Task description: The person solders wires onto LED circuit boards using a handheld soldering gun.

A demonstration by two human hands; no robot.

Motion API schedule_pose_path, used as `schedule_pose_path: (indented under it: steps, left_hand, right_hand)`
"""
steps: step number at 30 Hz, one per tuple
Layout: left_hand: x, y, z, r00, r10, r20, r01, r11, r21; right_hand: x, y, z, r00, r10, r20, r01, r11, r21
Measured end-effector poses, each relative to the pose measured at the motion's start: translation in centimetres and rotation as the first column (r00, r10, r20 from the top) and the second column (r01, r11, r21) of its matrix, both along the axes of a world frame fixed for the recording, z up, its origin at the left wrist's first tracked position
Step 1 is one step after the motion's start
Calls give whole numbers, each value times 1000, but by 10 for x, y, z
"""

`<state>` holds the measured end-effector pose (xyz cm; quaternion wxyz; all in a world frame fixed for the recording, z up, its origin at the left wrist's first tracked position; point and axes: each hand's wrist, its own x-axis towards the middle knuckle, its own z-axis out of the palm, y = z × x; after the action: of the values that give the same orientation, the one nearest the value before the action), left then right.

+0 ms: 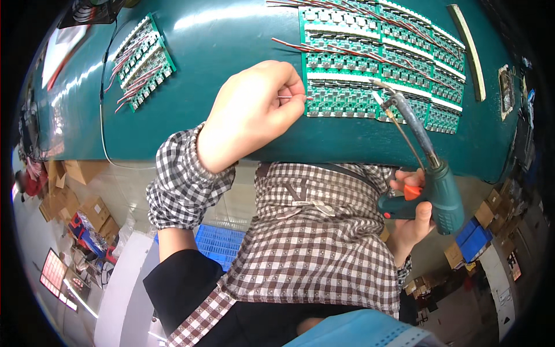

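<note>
My left hand (254,107) is closed in a pinch on a thin red-and-white wire (285,97), at the left edge of a panel of green circuit boards (341,107). The wire's red end reaches just over the panel's edge. Gripped in my right hand (413,231) is a green soldering gun (446,199) with an orange trigger. Its metal barrel slants up and left, and its tip is over the panel's middle; I cannot tell whether it touches. A thin feed tube (407,133) runs beside the barrel. Red, white and dark wires (370,55) lie across the panel's upper rows.
A smaller green board group (147,63) with wires lies on the left of the green table (231,34). A black cable (103,104) hangs over the near edge. At the far right rests a pale strip (468,52). A blue crate (217,246) stands below the table.
</note>
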<state>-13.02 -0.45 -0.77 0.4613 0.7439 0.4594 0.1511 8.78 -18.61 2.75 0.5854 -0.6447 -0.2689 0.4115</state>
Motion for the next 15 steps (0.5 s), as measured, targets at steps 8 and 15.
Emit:
schedule_pose_path:
  steps: [8,15]
  left_hand:
    - [7,8,-6,995,-68,68,74,994,-86]
    - [5,8,-12,985,-31,169,69,972,-224]
  right_hand:
    - [0,-9,-2,996,83,45,-79,994,-81]
    - [-4,-12,-3,995,101,12,-99,990,-97]
